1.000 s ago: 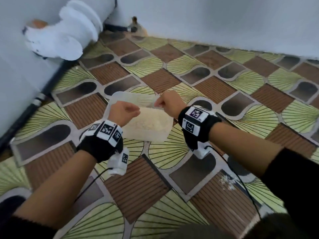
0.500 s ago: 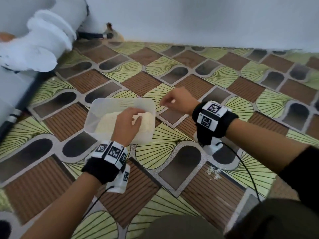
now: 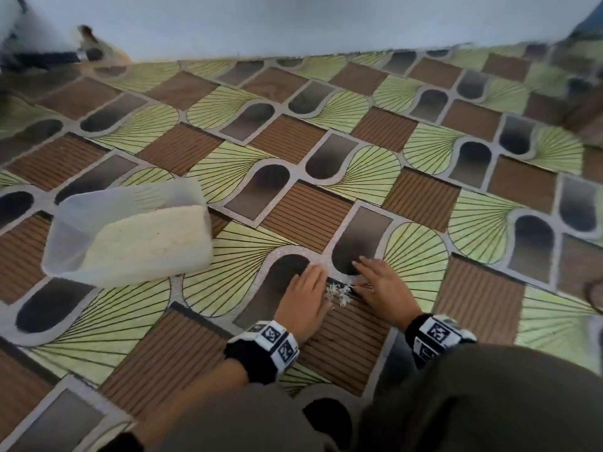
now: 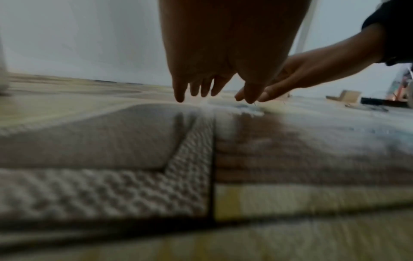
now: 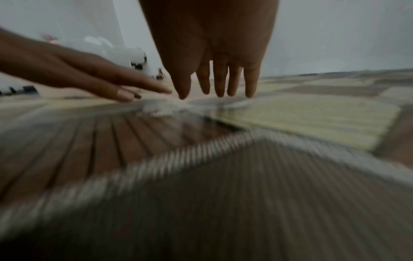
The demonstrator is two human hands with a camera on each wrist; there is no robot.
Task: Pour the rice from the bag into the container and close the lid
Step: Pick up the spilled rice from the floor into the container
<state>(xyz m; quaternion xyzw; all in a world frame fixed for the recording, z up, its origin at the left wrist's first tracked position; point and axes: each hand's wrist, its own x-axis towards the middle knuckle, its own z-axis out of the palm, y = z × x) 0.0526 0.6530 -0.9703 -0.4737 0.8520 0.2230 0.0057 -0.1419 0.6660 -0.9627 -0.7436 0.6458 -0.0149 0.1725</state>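
Rice (image 3: 153, 238) fills the lidless plastic container (image 3: 68, 220) on the patterned floor mat (image 3: 408, 203). Right of the container, a small spill of grains (image 3: 339, 290) lies between the left hand (image 3: 305, 298) and right hand (image 3: 385, 287), both flat with fingers straight.

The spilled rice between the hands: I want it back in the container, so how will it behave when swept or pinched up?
The spilled rice is loose grains, so it will likely scatter rather than move together. The textured floor mat may trap grains. Both flat hands flank it, so cupping probably beats pinching.
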